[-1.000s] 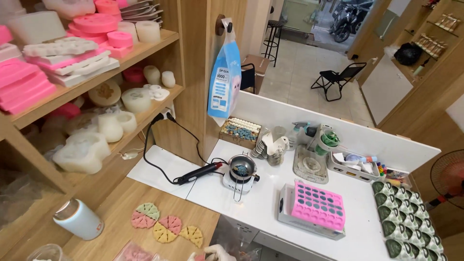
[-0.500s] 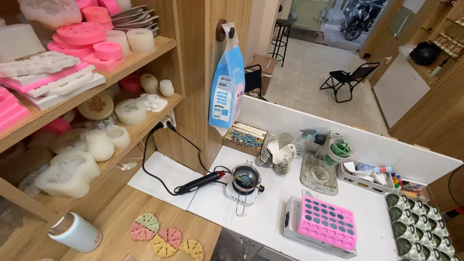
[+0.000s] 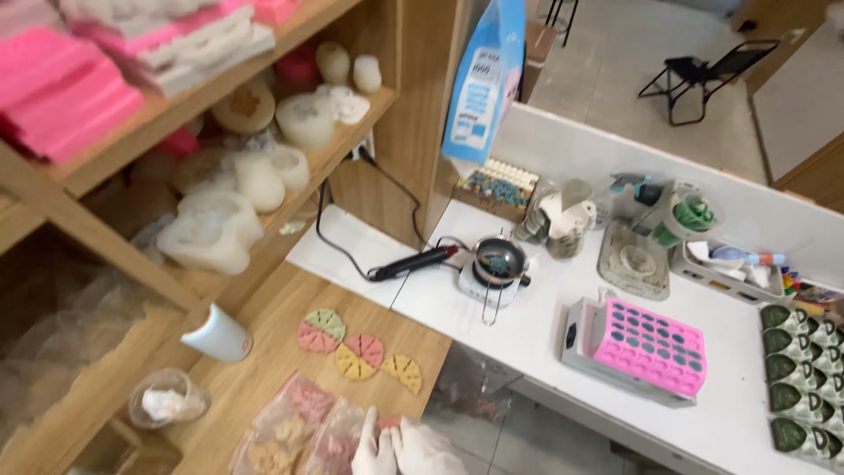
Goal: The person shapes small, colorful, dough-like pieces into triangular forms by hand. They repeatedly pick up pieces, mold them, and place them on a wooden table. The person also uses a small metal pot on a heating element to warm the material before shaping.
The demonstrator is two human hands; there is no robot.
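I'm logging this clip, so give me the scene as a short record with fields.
Place: craft workshop with wooden shelves and a white counter
Hands: two gloved hands at the bottom edge, touching clear bags of small pieces
Nearby: round slice-shaped pieces on the wooden bench
Counter: small pot on a white base, pink mould
Shelves: pink and white moulds

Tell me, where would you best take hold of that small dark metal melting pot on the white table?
Probably by the long black handle of the small dark metal melting pot. It sticks out sideways to the pot's left, lying low over the white table, so come from above on that side, away from the bowl's contents.
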